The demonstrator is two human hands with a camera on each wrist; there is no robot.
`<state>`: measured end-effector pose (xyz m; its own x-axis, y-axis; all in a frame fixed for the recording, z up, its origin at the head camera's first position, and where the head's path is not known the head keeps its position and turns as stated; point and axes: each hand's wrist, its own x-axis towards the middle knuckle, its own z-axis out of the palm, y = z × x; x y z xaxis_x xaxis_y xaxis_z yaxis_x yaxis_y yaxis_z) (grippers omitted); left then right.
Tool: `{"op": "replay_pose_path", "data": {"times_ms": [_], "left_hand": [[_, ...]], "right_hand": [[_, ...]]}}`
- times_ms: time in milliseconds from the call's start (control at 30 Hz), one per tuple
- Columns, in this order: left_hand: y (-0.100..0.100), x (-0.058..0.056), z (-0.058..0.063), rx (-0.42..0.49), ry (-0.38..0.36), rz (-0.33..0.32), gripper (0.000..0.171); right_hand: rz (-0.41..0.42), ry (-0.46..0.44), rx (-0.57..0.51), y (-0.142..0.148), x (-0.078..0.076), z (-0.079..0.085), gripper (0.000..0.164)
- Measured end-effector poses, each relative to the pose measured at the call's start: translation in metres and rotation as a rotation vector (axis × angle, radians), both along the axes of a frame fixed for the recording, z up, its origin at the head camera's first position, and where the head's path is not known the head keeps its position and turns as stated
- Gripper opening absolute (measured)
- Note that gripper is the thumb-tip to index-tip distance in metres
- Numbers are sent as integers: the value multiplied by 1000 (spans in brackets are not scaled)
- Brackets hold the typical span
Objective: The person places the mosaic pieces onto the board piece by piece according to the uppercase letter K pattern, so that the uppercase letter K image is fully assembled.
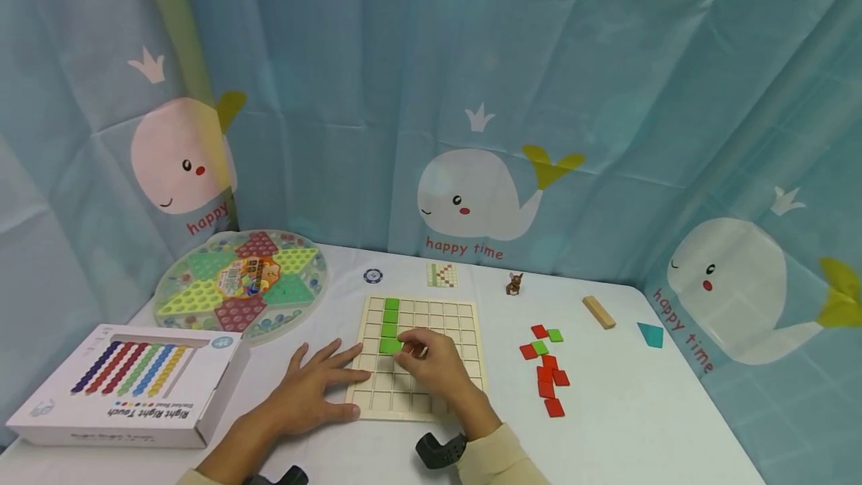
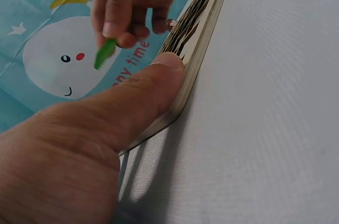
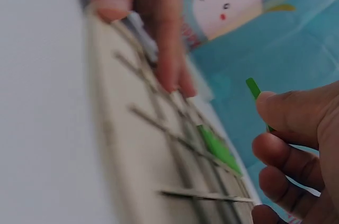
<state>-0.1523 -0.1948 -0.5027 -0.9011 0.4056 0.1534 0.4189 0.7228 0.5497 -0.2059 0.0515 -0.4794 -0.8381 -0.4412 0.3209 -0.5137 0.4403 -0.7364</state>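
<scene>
My right hand pinches a small green square tile between thumb and fingertips, above the wooden grid board. In the right wrist view the tile stands tilted, apart from the board. A column of green tiles lies in the board's cells near its far left, partly overlapped by the held tile in the head view. My left hand rests with spread fingers along the board's left edge. In the left wrist view its thumb presses on the board's near corner.
Loose red tiles and two green ones lie right of the board. Behind it are a pattern card, a poker chip and an animal figurine. A wooden block, teal piece, round game board and box surround it.
</scene>
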Motion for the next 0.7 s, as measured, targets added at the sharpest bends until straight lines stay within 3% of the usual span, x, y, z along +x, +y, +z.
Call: {"op": "replay_pose_path", "data": {"times_ms": [267, 700], "left_hand": [[-1, 0, 0, -10, 7, -3, 56], [0, 0, 1, -8, 23, -8, 55]], "right_hand": [[-8, -46, 77, -7, 4, -14, 24], [-54, 61, 248, -13, 5, -15, 22]]}}
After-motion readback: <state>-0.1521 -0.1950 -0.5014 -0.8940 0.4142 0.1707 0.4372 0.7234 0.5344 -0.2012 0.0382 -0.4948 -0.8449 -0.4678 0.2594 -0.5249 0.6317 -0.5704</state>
